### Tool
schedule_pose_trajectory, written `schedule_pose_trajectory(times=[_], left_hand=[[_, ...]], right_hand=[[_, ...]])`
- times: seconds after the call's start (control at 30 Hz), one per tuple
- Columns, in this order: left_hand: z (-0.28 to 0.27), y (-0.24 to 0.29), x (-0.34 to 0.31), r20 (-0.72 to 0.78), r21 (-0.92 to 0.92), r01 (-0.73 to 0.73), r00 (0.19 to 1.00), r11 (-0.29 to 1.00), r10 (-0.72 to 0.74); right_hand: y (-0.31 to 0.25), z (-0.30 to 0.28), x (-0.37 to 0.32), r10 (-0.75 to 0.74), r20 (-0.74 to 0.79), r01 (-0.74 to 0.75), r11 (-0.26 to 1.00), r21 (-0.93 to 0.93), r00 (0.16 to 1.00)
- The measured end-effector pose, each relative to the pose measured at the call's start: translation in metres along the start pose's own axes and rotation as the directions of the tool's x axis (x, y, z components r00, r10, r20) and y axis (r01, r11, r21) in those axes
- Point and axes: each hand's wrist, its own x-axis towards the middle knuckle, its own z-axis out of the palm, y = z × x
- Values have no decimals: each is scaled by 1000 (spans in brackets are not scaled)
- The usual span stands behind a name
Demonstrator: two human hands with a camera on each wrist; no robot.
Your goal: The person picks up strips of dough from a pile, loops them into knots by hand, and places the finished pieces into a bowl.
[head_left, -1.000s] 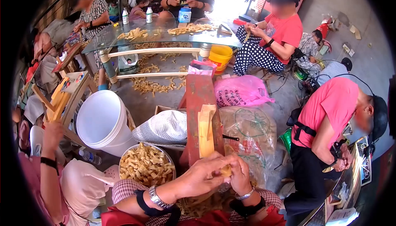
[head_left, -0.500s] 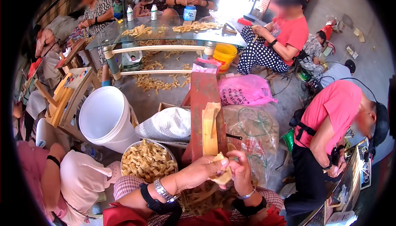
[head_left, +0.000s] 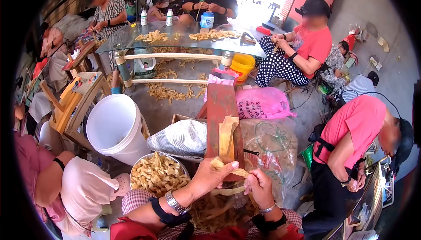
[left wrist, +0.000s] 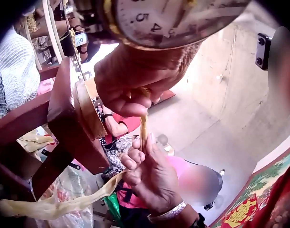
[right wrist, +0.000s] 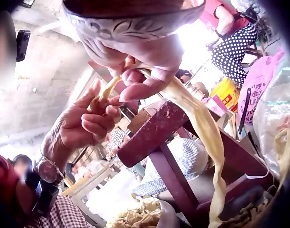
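Observation:
A pale yellow folded strip (head_left: 238, 171) is stretched between both hands above the lap. The left hand (head_left: 210, 176) pinches its thicker end between thumb and fingers. Its other end is pinched by the right hand (head_left: 259, 186), with a long loose tail (right wrist: 199, 116) hanging from those fingers in the right wrist view. Just beyond the hands, a wooden block (head_left: 227, 141) stands on a red bench (head_left: 220, 97). In the left wrist view the right hand (left wrist: 154, 178) is below the left hand (left wrist: 140, 76), the strip taut between them.
A bowl of folded pieces (head_left: 158, 174) and a white bucket (head_left: 115, 124) stand at the left. Clear plastic (head_left: 272, 145) and a pink bag (head_left: 265, 102) lie right of the bench. A glass table (head_left: 175, 38) is ahead, and people sit around.
The hands have moved apart, with the strip now drawn out between them. The right hand has gone to the right and lower. The head view has shifted slightly.

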Motion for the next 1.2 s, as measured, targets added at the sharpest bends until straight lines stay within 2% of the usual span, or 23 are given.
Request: schedule_pose_trajectory(times=[0.1,0.23,0.3,0.37,0.4,0.43,0.47,0.67,0.77,0.8,0.87,1.0,1.03,1.07,1.13,1.17,1.2], left_hand=[[-2,-2,2,2,113,-19,1000,993,19],[2,-9,5,-11,146,-67,997,987,70],[3,-9,5,-9,150,-59,998,987,61],[-10,-2,1,74,-108,-8,997,994,16],[-17,5,1,119,-234,31,993,972,-3],[-21,13,2,36,-254,36,999,967,-28],[-26,12,4,35,-301,71,997,951,-63],[-23,19,28,-95,-198,-76,994,977,59],[-20,27,48,-104,-163,-133,988,978,117],[-21,26,55,-111,-154,-153,984,976,137],[-22,20,69,-123,-137,-194,976,971,178],[-28,-11,86,-259,276,-247,912,929,320],[-34,-15,83,-303,569,-217,841,793,448],[-43,-17,79,-287,575,-160,879,803,381],[-59,-14,71,-252,593,-52,936,804,247],[-58,-3,55,-94,579,-131,970,805,225],[-50,11,39,3,589,-89,994,803,108]], right_hand=[[-13,7,2,83,61,-85,996,19,995],[-23,18,1,161,146,-172,983,68,976],[-24,17,1,59,179,-38,992,-119,982],[-33,14,2,-62,212,124,949,-291,975],[-37,9,7,-76,222,142,944,-298,972],[-39,3,9,-76,228,145,943,-301,971],[-38,0,8,-61,234,132,945,-300,970],[-38,-6,51,-199,159,250,859,-446,967],[-41,-8,73,-235,67,236,832,-502,970],[-35,-7,81,-321,38,299,823,-483,946],[-30,-8,91,-304,6,258,795,-548,952],[5,-3,98,-290,35,235,693,-682,957],[12,-3,96,-267,50,223,669,-709,962],[15,-2,91,-242,63,209,646,-734,968],[5,-2,80,-199,33,182,800,-572,979],[-6,-2,74,-179,20,166,861,-480,984],[-19,-2,67,-158,8,149,911,-384,987]])
